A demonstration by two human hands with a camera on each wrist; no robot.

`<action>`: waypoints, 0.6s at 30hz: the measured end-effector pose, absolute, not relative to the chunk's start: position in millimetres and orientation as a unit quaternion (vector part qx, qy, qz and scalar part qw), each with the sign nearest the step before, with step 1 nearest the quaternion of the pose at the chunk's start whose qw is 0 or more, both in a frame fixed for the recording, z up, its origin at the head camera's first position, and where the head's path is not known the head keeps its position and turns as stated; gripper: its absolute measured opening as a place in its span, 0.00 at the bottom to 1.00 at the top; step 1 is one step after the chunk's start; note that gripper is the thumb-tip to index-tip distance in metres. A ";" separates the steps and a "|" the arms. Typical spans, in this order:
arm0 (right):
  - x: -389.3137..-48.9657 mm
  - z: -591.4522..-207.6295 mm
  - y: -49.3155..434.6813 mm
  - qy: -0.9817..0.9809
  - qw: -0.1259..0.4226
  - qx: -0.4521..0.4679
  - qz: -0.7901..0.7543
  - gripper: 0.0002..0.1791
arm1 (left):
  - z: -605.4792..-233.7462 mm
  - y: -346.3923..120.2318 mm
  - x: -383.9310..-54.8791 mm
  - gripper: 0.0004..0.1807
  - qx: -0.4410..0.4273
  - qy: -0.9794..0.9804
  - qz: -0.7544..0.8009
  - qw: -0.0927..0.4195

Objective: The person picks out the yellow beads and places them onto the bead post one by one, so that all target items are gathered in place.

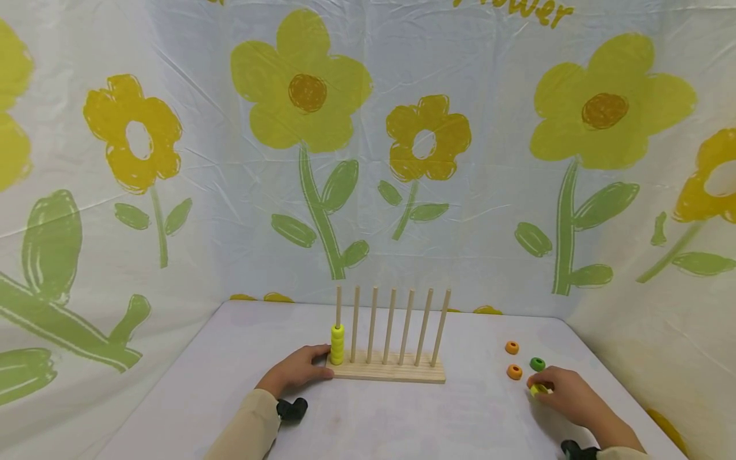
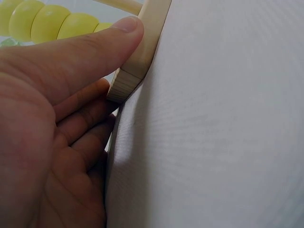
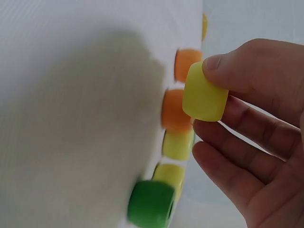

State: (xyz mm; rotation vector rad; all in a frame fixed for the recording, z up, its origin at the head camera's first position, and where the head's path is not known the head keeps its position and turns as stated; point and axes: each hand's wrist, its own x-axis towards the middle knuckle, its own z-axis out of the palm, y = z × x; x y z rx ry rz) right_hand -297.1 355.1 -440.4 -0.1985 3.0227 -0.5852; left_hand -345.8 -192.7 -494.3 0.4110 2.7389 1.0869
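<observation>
A wooden peg stand (image 1: 397, 369) with several upright rods stands on the table, and yellow beads (image 1: 337, 345) are stacked on its leftmost rod. My left hand (image 1: 300, 368) grips the left end of its base. In the left wrist view the thumb (image 2: 90, 57) lies along one edge of the wooden base (image 2: 137, 61) and the fingers curl at the other side. Over on the right, my right hand (image 1: 569, 395) pinches a yellow bead (image 3: 205, 92) between thumb and fingers. That bead appears above the tabletop, with a shadow beneath it in the head view.
Two orange beads (image 1: 514, 372) and a green bead (image 1: 537, 364) lie just beyond my right hand. Loose yellow beads (image 3: 177, 145) show between the orange and green ones in the right wrist view. A flower-printed cloth (image 1: 489, 243) hangs behind the white table (image 1: 230, 358).
</observation>
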 end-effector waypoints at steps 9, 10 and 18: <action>-295.5 -430.4 333.4 0.976 0.022 -0.074 -0.204 0.12 | -495.5 -193.2 -346.6 0.42 0.139 0.917 0.365 0.080; -295.7 -429.5 331.1 0.975 0.019 -0.079 -0.206 0.12 | -495.5 -193.2 -346.7 0.42 0.139 0.918 0.364 0.079; -296.4 -424.2 312.4 0.967 0.008 -0.106 -0.231 0.14 | -493.4 -193.6 -345.3 0.42 0.142 0.918 0.362 0.077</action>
